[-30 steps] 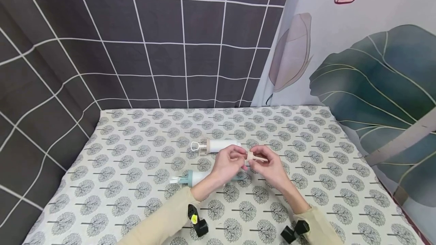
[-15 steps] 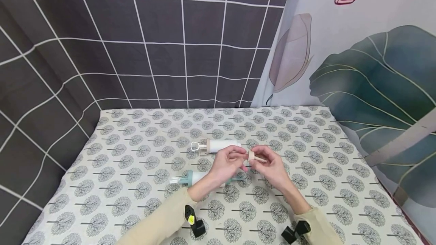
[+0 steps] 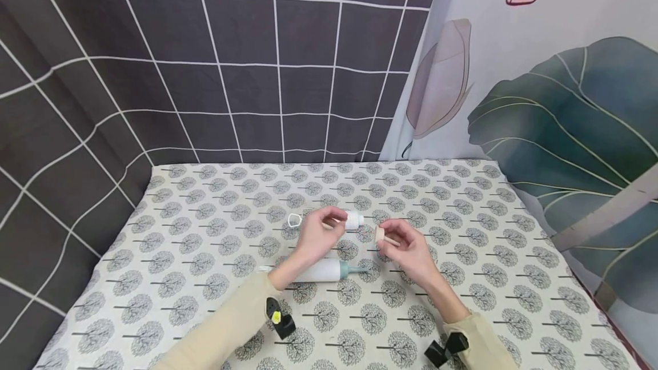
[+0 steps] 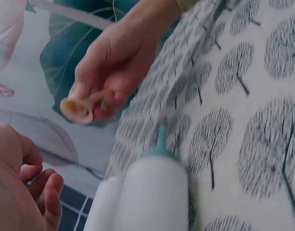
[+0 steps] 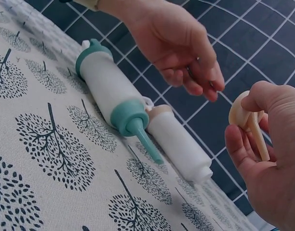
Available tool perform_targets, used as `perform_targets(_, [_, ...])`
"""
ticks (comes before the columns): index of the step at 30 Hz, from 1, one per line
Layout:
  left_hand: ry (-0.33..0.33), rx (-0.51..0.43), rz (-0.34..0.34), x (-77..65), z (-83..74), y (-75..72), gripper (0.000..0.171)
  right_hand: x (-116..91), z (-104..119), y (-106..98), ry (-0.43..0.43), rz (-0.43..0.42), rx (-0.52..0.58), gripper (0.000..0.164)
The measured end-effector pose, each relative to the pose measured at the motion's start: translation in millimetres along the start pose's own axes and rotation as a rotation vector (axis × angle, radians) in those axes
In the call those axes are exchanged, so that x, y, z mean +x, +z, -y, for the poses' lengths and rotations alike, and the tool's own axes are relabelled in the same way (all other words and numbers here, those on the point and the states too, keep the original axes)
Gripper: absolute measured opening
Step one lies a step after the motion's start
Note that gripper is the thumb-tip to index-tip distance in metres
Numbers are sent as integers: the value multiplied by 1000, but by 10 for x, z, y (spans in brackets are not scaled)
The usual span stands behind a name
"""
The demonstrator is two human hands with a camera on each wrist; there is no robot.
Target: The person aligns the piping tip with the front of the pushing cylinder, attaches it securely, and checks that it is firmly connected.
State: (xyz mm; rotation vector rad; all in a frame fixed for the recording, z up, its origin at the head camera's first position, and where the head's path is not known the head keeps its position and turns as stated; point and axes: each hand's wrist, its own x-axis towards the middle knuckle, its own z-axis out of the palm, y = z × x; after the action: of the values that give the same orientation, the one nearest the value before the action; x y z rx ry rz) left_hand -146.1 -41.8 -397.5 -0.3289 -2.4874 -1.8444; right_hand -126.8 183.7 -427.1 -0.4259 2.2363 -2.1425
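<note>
Your right hand (image 3: 409,250) pinches the beige nozzle cap (image 3: 380,234); left hand (image 3: 317,238) loosely curled, seemingly empty, nearer the white bottle (image 3: 353,221) (on its side, lengthwise left-right, neck (image 3: 361,221) toward the nozzle cap).

Tree-print tabletop (image 3: 169,256), seemingly cloth-covered; teal-nozzled bottle (image 5: 113,89), beige-collared bottle (image 5: 179,142) lying on it.

I pinch a beige cap (image 5: 238,113) in my right grip (image 3: 408,250), its slim spout toward my palm, while a beige-collared white bottle (image 5: 180,144) lies on the counter (image 3: 437,318).
</note>
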Motion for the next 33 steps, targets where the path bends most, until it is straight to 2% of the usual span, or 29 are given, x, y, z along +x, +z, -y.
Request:
perform_targets(4, [25, 130, -31, 88, 62, -132, 23, -2, 6, -8, 6, -2, 4, 40])
perform_targets(10, [32, 246, 7, 204, 156, -211, 27, 3, 0, -12, 1, -12, -2, 39])
perform_targets(16, [56, 383, 11, 300, 269, -255, 33, -4, -38, -16, -10, -8, 16, 39])
perform_targets(23, [88, 518, 66, 394, 309, -299, 40, 0, -40, -22, -7, -8, 10, 39])
perform_targets(28, [94, 597, 91, 459, 328, -332, 43, -3, -34, -8, 10, -17, 9, 40])
perform_targets(33, [42, 591, 99, 477, 339, -354, 42, -15, -34, -4, 27, -18, -3, 40])
